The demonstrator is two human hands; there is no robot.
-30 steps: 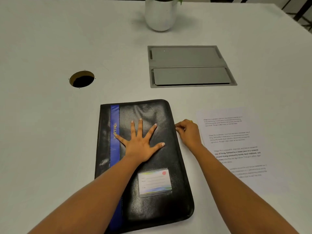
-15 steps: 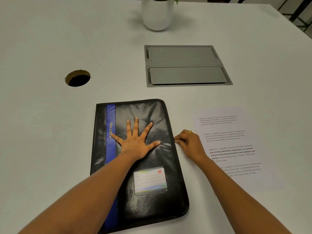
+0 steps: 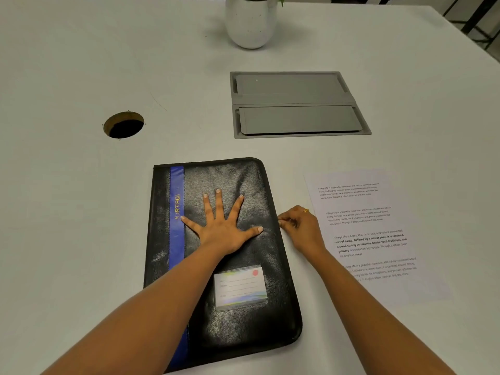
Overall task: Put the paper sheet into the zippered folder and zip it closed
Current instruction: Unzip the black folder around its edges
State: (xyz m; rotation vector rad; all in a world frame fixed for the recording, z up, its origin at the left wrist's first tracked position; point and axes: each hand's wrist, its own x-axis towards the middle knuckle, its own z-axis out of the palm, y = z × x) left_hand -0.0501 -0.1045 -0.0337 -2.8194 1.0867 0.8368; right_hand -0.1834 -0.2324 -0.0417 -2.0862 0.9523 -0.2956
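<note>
A black zippered folder (image 3: 243,320) with a blue stripe and a clear card pocket lies flat and closed on the white table. My left hand (image 3: 220,226) presses flat on its cover with fingers spread. My right hand (image 3: 300,226) is at the folder's right edge, its fingertips pinching something small there, apparently the zipper pull. The printed paper sheet (image 3: 378,239) lies on the table to the right of the folder, partly under my right forearm.
A grey recessed cable hatch (image 3: 297,101) sits in the table behind the folder. A round cable hole (image 3: 124,125) is at the left. A white plant pot (image 3: 251,21) stands at the far edge.
My right hand has slid down along the folder's right edge toward me, still pinching there. My left hand stays flat on the cover.
</note>
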